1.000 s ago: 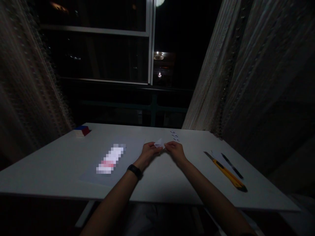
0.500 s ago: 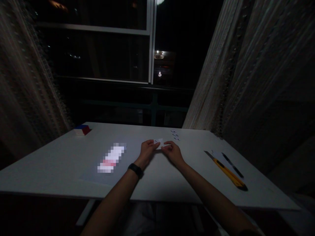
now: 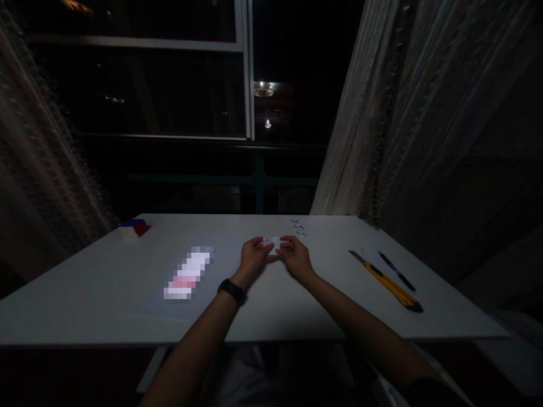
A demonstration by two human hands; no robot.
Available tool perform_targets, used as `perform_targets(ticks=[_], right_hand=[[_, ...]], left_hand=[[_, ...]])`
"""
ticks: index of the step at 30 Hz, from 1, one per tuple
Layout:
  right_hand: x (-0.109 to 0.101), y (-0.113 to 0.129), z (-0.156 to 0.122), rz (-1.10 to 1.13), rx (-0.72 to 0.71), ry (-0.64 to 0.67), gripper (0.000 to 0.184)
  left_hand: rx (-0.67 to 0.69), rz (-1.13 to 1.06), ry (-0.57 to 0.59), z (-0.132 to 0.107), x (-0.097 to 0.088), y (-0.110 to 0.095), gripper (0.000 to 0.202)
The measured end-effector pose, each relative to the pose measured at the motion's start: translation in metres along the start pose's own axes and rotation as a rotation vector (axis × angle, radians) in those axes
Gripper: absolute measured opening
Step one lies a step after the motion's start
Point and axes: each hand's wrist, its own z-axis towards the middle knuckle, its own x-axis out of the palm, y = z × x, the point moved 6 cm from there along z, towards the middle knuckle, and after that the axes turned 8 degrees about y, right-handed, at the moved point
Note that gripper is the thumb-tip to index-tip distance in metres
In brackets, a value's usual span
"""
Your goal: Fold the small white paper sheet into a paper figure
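Note:
A small piece of white paper (image 3: 273, 243) with a dark mark on it is held between both hands, just above the table. My left hand (image 3: 253, 257), with a black band on its wrist, pinches the paper's left side between thumb and fingers. On the other side, my right hand (image 3: 296, 257) grips the right part with thumb and fingertips. The fingers cover parts of the paper's edges. Beyond the hands, small paper pieces (image 3: 299, 227) with dark marks lie in a slanting row on the table.
The white table (image 3: 292, 316) holds a yellow utility knife (image 3: 388, 284), blade out, and a black pen (image 3: 397, 271) at right. A bright blurred-out rectangle (image 3: 189, 272) lies on a pale sheet (image 3: 148, 305) at left. A colored cube (image 3: 134, 228) sits at the far left, near the curtains.
My right fingers have closed further onto the right side of the paper, and the paper looks flatter and more level. The camera view has shifted slightly; the other things on the table stay put.

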Motion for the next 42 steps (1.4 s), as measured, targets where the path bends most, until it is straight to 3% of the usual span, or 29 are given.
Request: perform_targets(ticks=[8, 12, 17, 31, 34, 38, 42], right_hand=[[-0.004, 0.003, -0.003, -0.011, -0.005, -0.042, 0.023], [-0.006, 0.0, -0.003, 0.01, 0.006, -0.065, 0.031], [-0.007, 0.002, -0.004, -0.03, 0.009, -0.078, 0.023], [-0.009, 0.001, 0.0, -0.069, 0.018, -0.052, 0.02], [-0.008, -0.003, 0.002, 0.031, 0.058, -0.037, 0.025], [-0.007, -0.011, 0.001, 0.267, 0.221, -0.082, 0.027], [-0.004, -0.006, -0.001, 0.351, 0.234, -0.076, 0.028]], left_hand=[[0.048, 0.079, -0.029, 0.001, 0.001, 0.002, 0.034], [0.072, 0.147, -0.017, 0.004, 0.0, 0.002, 0.034], [0.088, 0.173, -0.013, 0.003, 0.0, 0.001, 0.034], [0.051, 0.164, 0.002, 0.004, -0.001, 0.003, 0.035], [0.047, 0.17, 0.057, 0.004, 0.001, 0.004, 0.04], [-0.054, 0.059, 0.121, 0.0, 0.007, 0.01, 0.055], [-0.105, -0.048, 0.103, -0.004, 0.008, 0.011, 0.058]])
